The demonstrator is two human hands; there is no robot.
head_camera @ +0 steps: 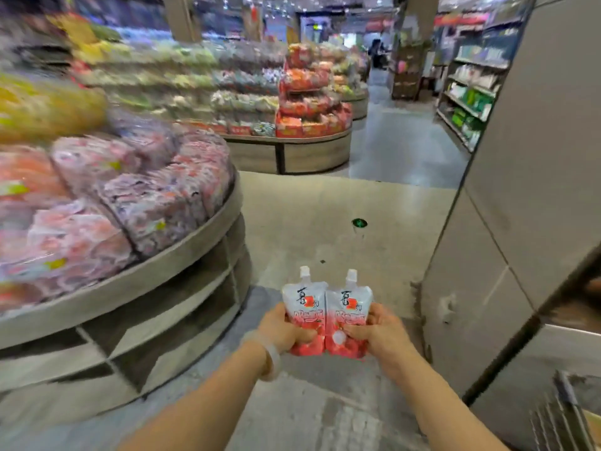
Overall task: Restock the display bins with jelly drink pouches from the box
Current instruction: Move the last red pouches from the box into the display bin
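I hold jelly drink pouches upright in front of me over the floor, white and red with white caps. My left hand (283, 330) grips the left pouch (304, 307) and my right hand (380, 333) grips the right pouch (349, 312); the two pouches touch side by side. More pouches may lie behind them, hidden. To the left stands the round display stand (182, 255), its bins heaped with pink and orange pouches (130, 196), blurred by motion. The box is not clearly in view.
A grey pillar (507, 222) rises close on the right. A cart's metal wire edge (566, 415) shows at the bottom right corner. Another round stand with red packs (309, 102) lies ahead, shelves (471, 92) at far right. Open floor (325, 216) stretches between them.
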